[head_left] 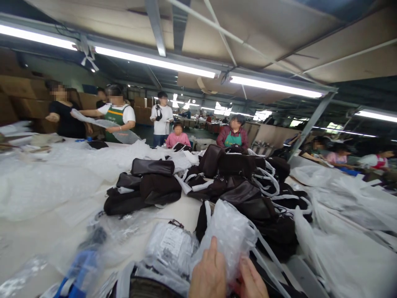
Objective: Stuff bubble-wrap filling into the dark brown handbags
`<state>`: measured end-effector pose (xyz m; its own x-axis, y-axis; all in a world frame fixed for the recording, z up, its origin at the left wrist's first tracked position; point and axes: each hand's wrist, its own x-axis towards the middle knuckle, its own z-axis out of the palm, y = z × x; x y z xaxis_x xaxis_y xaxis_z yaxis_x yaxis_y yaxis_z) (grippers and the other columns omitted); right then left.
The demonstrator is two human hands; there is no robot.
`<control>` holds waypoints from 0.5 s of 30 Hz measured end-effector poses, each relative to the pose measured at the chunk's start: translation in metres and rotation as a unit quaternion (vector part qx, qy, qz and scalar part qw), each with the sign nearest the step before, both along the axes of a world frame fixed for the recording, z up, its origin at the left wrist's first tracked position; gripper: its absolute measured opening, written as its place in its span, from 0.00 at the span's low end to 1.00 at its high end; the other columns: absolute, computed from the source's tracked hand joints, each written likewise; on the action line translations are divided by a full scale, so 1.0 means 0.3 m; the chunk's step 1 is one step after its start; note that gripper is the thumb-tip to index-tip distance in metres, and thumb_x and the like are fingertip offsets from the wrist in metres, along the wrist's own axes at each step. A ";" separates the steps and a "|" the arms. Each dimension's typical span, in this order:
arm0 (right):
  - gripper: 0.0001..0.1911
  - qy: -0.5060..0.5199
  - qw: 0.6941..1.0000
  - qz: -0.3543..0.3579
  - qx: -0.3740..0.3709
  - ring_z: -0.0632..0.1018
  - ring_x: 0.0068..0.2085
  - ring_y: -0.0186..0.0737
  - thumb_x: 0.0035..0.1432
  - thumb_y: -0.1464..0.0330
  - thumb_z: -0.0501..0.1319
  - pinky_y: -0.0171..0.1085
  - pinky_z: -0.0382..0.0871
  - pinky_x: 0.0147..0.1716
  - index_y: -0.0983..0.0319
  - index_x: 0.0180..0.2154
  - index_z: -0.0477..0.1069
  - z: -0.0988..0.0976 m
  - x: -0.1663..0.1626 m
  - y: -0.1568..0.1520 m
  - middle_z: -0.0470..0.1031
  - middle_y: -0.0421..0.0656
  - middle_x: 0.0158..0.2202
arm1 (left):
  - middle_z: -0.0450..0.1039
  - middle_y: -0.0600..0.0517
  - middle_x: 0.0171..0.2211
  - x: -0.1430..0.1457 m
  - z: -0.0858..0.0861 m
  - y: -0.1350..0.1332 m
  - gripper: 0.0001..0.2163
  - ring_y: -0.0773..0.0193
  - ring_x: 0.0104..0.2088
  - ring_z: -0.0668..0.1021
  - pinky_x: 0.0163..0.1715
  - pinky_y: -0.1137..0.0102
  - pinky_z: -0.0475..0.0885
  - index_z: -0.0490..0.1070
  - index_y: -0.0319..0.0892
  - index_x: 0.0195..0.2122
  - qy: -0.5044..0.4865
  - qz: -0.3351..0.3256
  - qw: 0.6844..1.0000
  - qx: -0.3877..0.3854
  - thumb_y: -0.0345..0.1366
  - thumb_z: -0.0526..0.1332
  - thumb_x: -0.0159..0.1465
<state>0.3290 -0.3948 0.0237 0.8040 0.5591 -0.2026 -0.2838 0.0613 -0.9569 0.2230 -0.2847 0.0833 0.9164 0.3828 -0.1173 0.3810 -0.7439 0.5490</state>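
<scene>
Both hands (228, 275) pinch bubble wrap (228, 234); packet label (171, 242) seemingly unreadable.

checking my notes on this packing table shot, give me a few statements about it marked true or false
1. Both hands, left hand and right hand, grip a clear plastic bag. True.
2. The bags piled on the table are bright red. False: the dark bags are brown and black.
3. Two people at far left hold a plastic sheet between them. True.
4. The ceiling lights are off. False: the strip lights are lit.
</scene>
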 end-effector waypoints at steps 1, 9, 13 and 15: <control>0.44 -0.013 1.000 0.009 -0.009 0.72 0.60 0.60 0.50 0.36 0.61 0.51 0.78 0.52 0.59 0.58 0.66 0.001 0.000 0.002 0.76 0.51 0.55 | 0.44 0.40 0.72 0.008 -0.043 -0.033 0.20 0.40 0.61 0.71 0.55 0.48 0.75 0.69 0.40 0.55 -0.013 0.005 1.000 -0.001 0.26 0.50 0.63; 0.50 -0.185 0.954 0.028 -0.235 0.76 0.51 0.66 0.35 0.37 0.68 0.59 0.69 0.58 0.62 0.53 0.68 0.178 -0.006 0.019 0.78 0.54 0.49 | 0.46 0.34 0.71 -0.210 -0.138 0.009 0.25 0.46 0.66 0.65 0.65 0.58 0.67 0.63 0.38 0.61 -0.105 -0.064 0.986 -0.111 0.39 0.62 0.64; 0.39 -0.155 0.974 0.063 -0.151 0.78 0.48 0.64 0.35 0.43 0.73 0.58 0.72 0.55 0.63 0.44 0.74 0.225 0.046 0.054 0.80 0.52 0.45 | 0.69 0.37 0.59 -0.424 -0.089 0.148 0.19 0.45 0.62 0.69 0.64 0.52 0.64 0.69 0.36 0.56 0.059 0.132 0.989 -0.011 0.38 0.59 0.65; 0.33 -0.149 0.979 0.089 -0.104 0.77 0.50 0.65 0.36 0.47 0.75 0.61 0.69 0.57 0.62 0.39 0.75 0.209 0.061 0.078 0.80 0.53 0.45 | 0.73 0.32 0.52 -0.491 -0.093 0.176 0.20 0.38 0.57 0.72 0.61 0.47 0.66 0.73 0.30 0.51 0.192 0.116 0.974 0.021 0.41 0.57 0.66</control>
<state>0.3473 -0.3713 0.0865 0.7384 0.6672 -0.0977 0.0217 -0.1684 -0.9855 0.0757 -0.2318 0.0554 0.6960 0.5865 -0.4143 0.7132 -0.6318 0.3037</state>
